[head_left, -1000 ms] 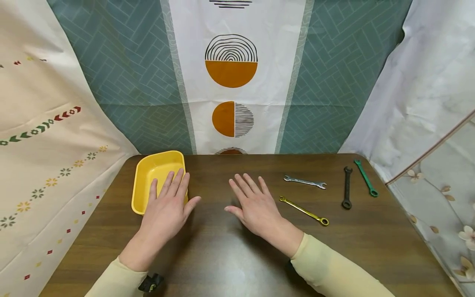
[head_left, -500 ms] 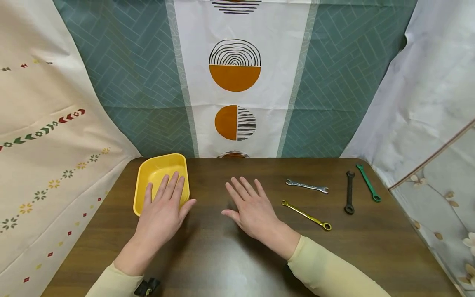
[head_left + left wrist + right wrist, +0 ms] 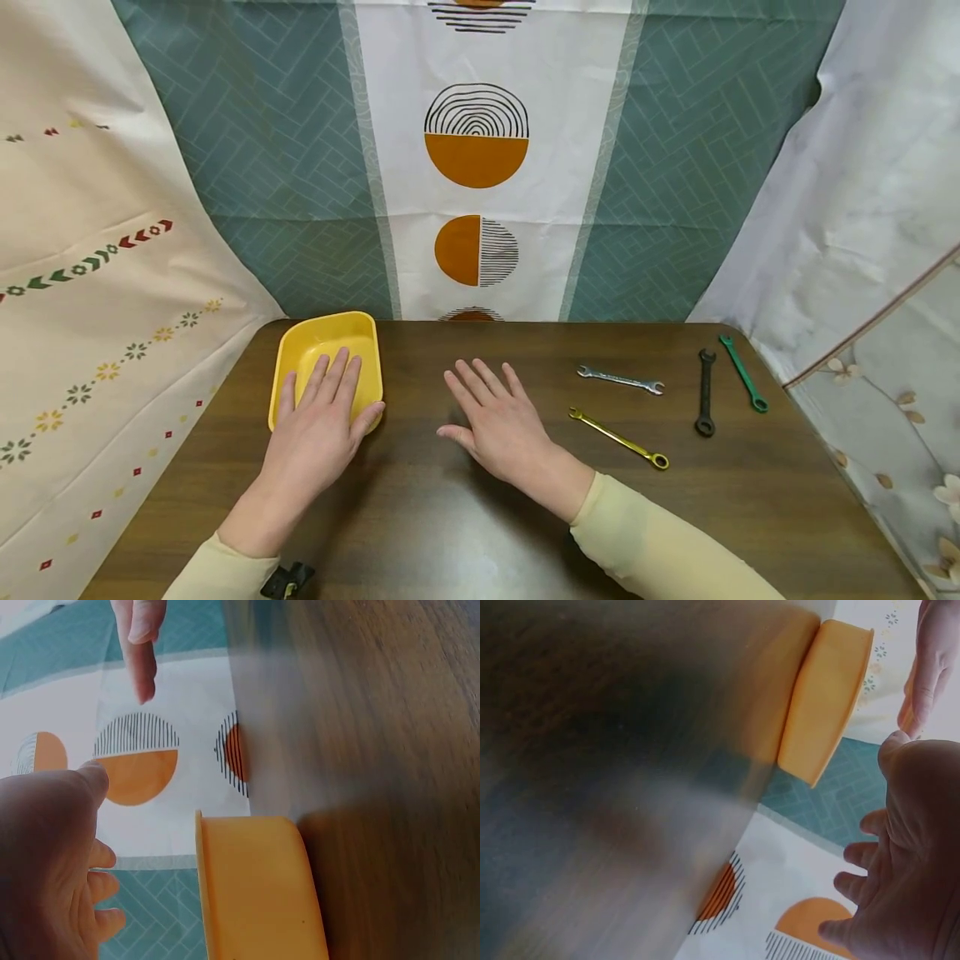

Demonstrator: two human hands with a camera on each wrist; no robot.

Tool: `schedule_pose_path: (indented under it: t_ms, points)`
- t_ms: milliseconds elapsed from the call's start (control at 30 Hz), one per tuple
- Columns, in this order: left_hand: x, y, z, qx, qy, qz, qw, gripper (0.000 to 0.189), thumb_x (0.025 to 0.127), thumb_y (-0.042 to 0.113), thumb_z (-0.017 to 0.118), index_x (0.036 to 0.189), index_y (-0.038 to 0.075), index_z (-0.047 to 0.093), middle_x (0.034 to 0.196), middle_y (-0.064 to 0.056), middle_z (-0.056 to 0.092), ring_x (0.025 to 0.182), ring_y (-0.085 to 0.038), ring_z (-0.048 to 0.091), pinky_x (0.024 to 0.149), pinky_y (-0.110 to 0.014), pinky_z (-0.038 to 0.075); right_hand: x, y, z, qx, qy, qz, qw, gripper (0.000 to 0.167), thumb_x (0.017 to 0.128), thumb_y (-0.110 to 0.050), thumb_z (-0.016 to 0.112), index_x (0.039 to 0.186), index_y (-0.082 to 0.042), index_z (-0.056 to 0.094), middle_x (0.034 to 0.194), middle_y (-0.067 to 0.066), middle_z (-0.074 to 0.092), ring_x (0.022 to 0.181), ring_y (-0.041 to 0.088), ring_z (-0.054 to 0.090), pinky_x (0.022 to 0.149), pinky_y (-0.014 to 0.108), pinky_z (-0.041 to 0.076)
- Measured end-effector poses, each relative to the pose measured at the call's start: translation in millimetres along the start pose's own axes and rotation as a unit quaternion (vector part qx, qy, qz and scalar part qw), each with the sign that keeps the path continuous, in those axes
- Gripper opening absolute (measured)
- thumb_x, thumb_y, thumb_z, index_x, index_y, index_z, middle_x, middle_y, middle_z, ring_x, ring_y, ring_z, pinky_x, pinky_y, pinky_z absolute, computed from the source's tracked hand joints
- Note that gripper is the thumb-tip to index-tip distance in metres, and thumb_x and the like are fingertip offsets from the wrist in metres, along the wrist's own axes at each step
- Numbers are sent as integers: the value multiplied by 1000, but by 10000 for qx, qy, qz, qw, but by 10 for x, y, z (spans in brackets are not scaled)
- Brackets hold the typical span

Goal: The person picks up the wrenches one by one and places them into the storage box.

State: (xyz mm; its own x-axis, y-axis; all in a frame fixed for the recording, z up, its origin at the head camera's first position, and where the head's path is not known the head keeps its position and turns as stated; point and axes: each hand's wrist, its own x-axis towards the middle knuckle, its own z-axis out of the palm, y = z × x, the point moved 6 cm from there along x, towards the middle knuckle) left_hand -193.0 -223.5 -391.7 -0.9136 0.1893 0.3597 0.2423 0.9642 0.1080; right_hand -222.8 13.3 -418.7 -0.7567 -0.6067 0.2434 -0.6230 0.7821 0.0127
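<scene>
My left hand [image 3: 318, 429] hovers palm down over the near part of a yellow tray [image 3: 288, 367], fingers straight and holding nothing. The left wrist view shows a gap between that hand and the tray's side [image 3: 259, 885]. My right hand [image 3: 502, 425] hangs above the middle of the table, also flat and holding nothing. Nearest to it on its right lies a gold wrench [image 3: 617, 437]. Behind that is a silver wrench [image 3: 620, 380]. Farther right lie a black wrench [image 3: 705, 392] and a green wrench [image 3: 742, 373].
The brown wooden table [image 3: 450, 517] ends at the back against a hanging patterned curtain [image 3: 480, 183]. A cream cloth [image 3: 112, 350] hangs on the left and a pale floral cloth [image 3: 885, 333] on the right. A small black object [image 3: 287, 581] sits by the left cuff.
Both hands have drifted slightly left, fingers still straight. The whole head view has shifted a little downward. The tray and wrenches lie in the same places on the table.
</scene>
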Motion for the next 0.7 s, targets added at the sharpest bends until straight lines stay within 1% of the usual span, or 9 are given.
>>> schedule_pose_path:
  t_ms: [233,367,567,700]
  points:
    - [-11,-74,12,24,26,-52,10000,79,109,46,67,167,-2,43,173,-25,38,158,-52,34,124,-79,17,54,-46,32,-69,-189,5,9998,82,112,-69,42,176,-19,32,181,6,30,167,29,26,133,60,18]
    - [-31,-129,28,38,7,-71,10000,79,109,47,66,167,-2,43,173,-26,37,158,-53,34,123,-80,17,80,-86,51,-79,-206,-54,9997,81,112,-69,42,176,-20,33,181,5,31,167,28,26,133,60,19]
    - [-48,-184,9,112,23,-103,9999,78,110,47,65,166,-4,44,172,-27,38,158,-52,34,123,-80,15,131,-131,86,-93,-183,-152,9997,81,112,-70,41,175,-20,34,180,5,32,167,28,27,133,60,20]
    - [-42,-212,13,111,-37,-143,9998,78,111,48,63,166,-3,43,173,-28,37,159,-52,34,124,-80,14,161,-153,113,-114,-232,-161,9995,82,111,-71,40,176,-21,33,180,4,32,167,27,26,133,60,19]
